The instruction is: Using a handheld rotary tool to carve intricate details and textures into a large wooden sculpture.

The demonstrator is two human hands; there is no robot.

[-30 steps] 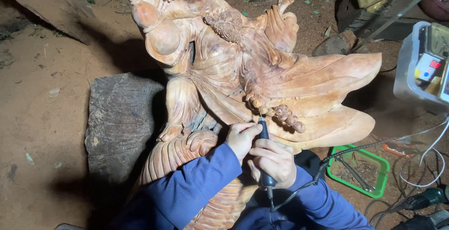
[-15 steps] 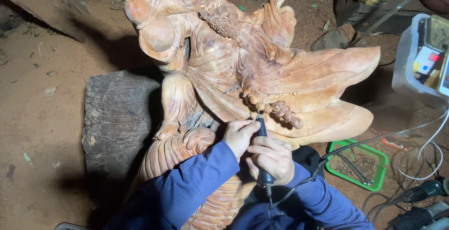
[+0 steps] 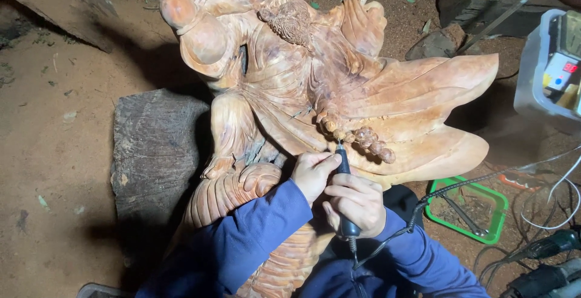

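Observation:
A large pale wooden figure carving (image 3: pixel 290 80) lies on reddish earth, propped on a dark log (image 3: pixel 154 146). My right hand (image 3: pixel 357 204) grips a slim black rotary handpiece (image 3: pixel 346 225) like a pen, its tip against the carving just under a string of carved beads (image 3: pixel 357 134). My left hand (image 3: pixel 313 174) pinches the front of the same tool and rests on the wood. Both arms wear blue sleeves. A black cable (image 3: pixel 423 204) runs from the tool's rear toward the right.
A green tray (image 3: pixel 493 204) with metal tools sits on the ground at right. A clear plastic box (image 3: pixel 532 74) stands at the far right. Power tools and cables (image 3: pixel 544 255) lie at lower right. A wooden plank (image 3: pixel 54 1) is at upper left.
The view has drifted slightly, so the carving sits a little higher and further left in frame. Both hands stay on the handpiece at the same spot under the beads.

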